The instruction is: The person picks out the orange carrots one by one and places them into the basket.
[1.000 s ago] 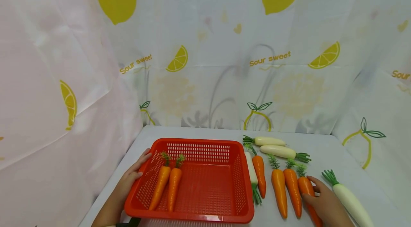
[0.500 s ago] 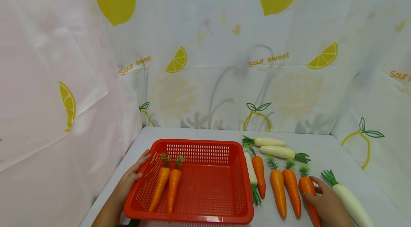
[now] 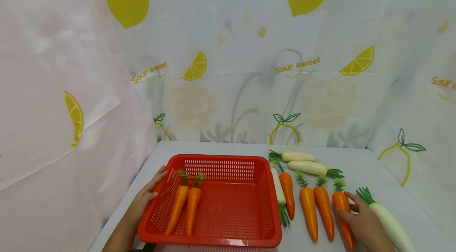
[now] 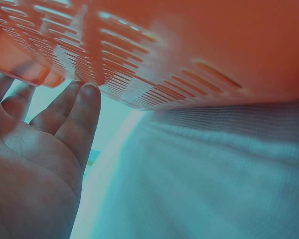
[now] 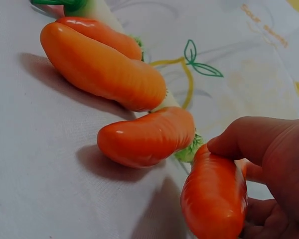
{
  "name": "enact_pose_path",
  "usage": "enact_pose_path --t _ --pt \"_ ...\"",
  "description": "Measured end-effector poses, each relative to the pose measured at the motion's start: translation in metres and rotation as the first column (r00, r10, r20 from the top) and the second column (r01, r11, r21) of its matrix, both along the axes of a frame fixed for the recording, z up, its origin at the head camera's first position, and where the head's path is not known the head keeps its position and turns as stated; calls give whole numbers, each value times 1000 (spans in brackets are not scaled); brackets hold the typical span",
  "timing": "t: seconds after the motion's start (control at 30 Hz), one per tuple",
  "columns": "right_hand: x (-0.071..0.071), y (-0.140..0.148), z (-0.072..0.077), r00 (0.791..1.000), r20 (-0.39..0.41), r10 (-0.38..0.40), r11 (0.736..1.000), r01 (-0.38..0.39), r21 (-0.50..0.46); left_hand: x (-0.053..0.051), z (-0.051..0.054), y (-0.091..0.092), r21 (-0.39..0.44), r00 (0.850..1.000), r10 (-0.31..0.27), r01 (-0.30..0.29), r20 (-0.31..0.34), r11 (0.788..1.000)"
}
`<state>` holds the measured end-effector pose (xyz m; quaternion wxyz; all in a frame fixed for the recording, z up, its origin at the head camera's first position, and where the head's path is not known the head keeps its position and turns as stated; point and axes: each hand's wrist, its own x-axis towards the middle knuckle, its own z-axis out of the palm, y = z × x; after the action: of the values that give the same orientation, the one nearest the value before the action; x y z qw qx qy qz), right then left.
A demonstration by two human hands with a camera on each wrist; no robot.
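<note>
Currently, we pinch the rightmost orange carrot (image 5: pixel 213 194), thumb opposing fingers, in the right hand (image 3: pixel 367 224), and rest the left hand (image 3: pixel 144 198), fingers nearly straight, on the left rim of the red basket (image 3: pixel 210 239). A loose pinch could let the glossy skin slip; uneven rim pressure might tip the basket, rolling its 2 carrots (image 3: pixel 192 208). Sideways swing could strike the neighbouring carrot (image 3: pixel 324 211) or white daikon (image 3: pixel 390 224) on either side.

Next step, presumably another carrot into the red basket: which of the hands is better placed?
Right, I'd say. The right hand has its thumb and fingers around a carrot, to the right of the basket. The left hand is at the basket's left side, with the basket between it and that carrot.
</note>
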<state>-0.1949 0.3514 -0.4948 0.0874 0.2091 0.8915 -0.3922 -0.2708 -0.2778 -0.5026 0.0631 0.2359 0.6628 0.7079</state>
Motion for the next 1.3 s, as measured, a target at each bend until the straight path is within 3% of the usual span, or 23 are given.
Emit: enact_pose_path --t 0.37,0.53,0.83,1.03,1.3 --pt "2 -4 0 999 -19 -47 994 44 -102 -1 1 0 -14 1000 -6 6 -4 1000" --pt "1 -11 4 996 -36 -77 986 70 -152 -1 2 -1 -11 1000 7 -7 26 1000" --pt "2 -24 14 996 -72 -52 976 36 -215 3 -1 -2 -14 999 19 -19 50 1000" --pt "1 -34 25 991 -123 -47 978 20 -210 0 0 2 -25 999 32 -31 29 999" --pt "-6 -56 34 986 -166 -26 970 -16 -244 0 0 1 -3 1000 7 -7 -10 1000"
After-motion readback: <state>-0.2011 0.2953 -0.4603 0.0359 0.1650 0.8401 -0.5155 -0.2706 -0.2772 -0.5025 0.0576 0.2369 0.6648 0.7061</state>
